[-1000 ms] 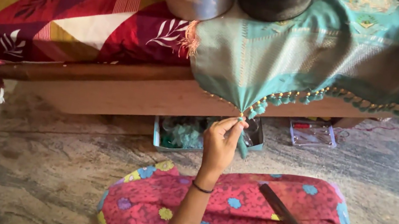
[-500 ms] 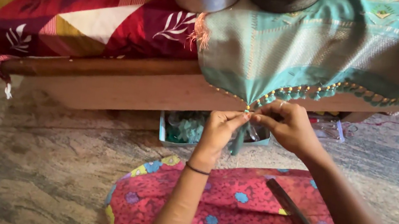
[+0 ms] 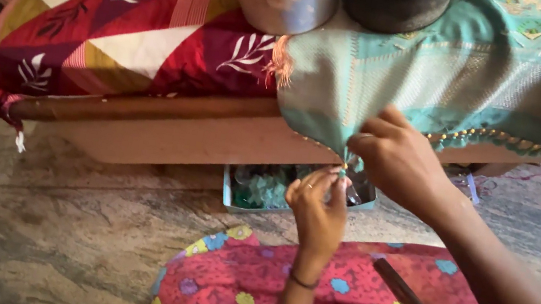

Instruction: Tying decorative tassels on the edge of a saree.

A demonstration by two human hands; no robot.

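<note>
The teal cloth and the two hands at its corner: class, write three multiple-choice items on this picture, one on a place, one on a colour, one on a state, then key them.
1. Where does the small box of green bits sit?
A. on the floor under the bench edge
B. on the red patterned cover
C. on the person's lap

2. What colour is the cloth that both hands work on?
A. yellow
B. teal
C. black

3. How does the left hand meet the cloth's corner?
A. it lies flat on the floor
B. its fingertips pinch upward at the hanging corner
C. it holds the dark stick

Key: 1 A, the box stands on the stone floor below the wooden bench. 2 B, the beaded cloth is teal. 3 B, the left fingertips meet the corner just below the right hand, which grips the cloth above.
</note>
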